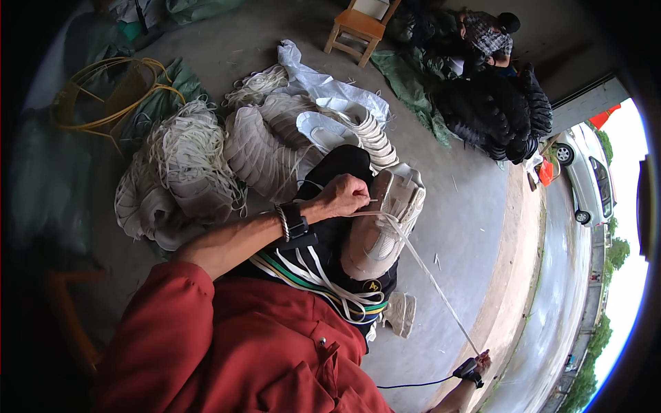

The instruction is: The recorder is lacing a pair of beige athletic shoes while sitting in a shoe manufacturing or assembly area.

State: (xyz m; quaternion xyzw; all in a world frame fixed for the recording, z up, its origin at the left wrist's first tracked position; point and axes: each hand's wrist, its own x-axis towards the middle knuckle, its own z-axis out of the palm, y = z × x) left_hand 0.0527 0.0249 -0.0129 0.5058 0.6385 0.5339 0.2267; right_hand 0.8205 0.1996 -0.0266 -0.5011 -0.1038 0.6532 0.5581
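Observation:
A pale beige and white shoe upper (372, 244) rests on my dark-clad leg, with a white shoelace (430, 270) running out of its eyelet area. My left hand (344, 195) is closed beside the eyelets, pinching the lace where it meets the upper. Far out to the lower right, my right hand (482, 362) grips the other stretch of that lace, which is drawn taut between the two. Several loose white laces (313, 283) lie across my lap, over a band with green and yellow stripes.
Heaps of white uppers (265, 138) and tangled laces (189, 148) cover the floor ahead and left. A yellow hoop frame (72, 125) stands at far left, a wooden chair (361, 27) ahead. A seated person (487, 36) is behind a black pile (489, 110). Outside, a white van (585, 175) is parked.

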